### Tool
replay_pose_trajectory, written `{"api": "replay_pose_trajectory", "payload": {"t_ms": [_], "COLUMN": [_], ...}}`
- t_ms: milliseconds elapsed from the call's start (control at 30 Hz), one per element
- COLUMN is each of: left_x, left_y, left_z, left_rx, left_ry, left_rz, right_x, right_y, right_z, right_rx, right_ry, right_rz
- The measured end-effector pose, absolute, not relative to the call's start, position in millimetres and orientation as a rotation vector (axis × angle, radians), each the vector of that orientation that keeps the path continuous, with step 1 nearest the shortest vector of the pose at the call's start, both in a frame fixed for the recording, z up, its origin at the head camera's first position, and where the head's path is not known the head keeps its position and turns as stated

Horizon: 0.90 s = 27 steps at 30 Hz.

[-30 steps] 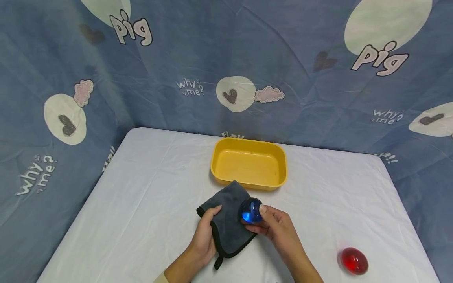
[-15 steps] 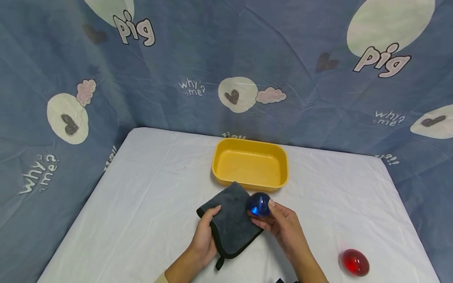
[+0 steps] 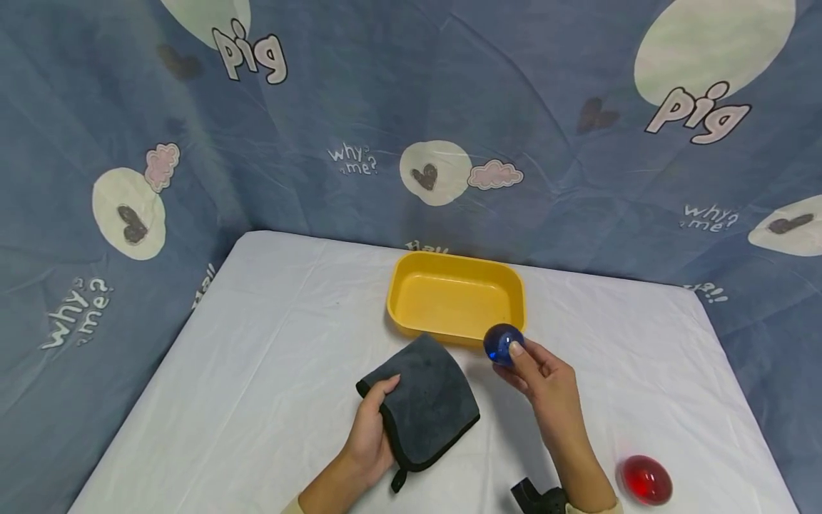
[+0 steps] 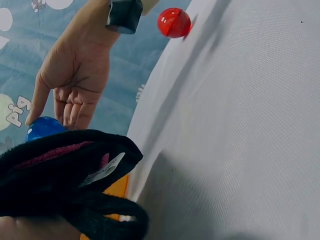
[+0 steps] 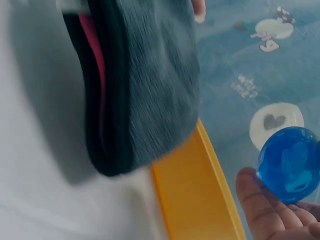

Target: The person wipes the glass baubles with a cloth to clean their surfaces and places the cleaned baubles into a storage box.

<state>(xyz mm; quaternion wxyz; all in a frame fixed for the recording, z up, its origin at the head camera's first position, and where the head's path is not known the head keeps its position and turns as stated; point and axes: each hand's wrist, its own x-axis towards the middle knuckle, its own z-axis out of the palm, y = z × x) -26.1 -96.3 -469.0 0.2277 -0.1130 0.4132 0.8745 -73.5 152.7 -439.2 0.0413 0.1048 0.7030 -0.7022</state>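
Note:
A clear blue ball is pinched between the thumb and fingers of my right hand, just in front of the yellow tray's right front corner. My left hand grips a folded dark grey cloth with black edging and a small loop, its thumb lying on top. Ball and cloth are apart. In the left wrist view the cloth hides most of the left hand and part of the blue ball. The right wrist view shows the ball resting against the right hand's fingers.
The yellow tray stands at the back middle of the white-covered table, with nothing in it. A clear red ball lies at the front right. Behind the table hangs a blue printed curtain.
My right hand has carried the blue ball off the cloth, rightward and away from me toward the tray. The left hand still holds the cloth in about the same place.

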Motion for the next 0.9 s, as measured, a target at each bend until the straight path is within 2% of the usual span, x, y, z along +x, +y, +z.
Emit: {"api": "replay_pose_trajectory", "payload": {"t_ms": [433,900], "left_x": [-25.9,-26.5], "left_y": [-95.5,-98.1], "left_z": [-469.8,-468.3], "left_rx": [-0.343,-0.378], "left_ry": [1.135,1.107], "left_rz": [2.388,2.414], "right_x": [-96.2,-123.9], "right_y": [165.8,160.0], "right_z": [-434.2,-444.6], "right_rx": [0.130,-0.343], "right_ry": [2.849,3.260], "right_rz": [-1.685,-1.207]}}
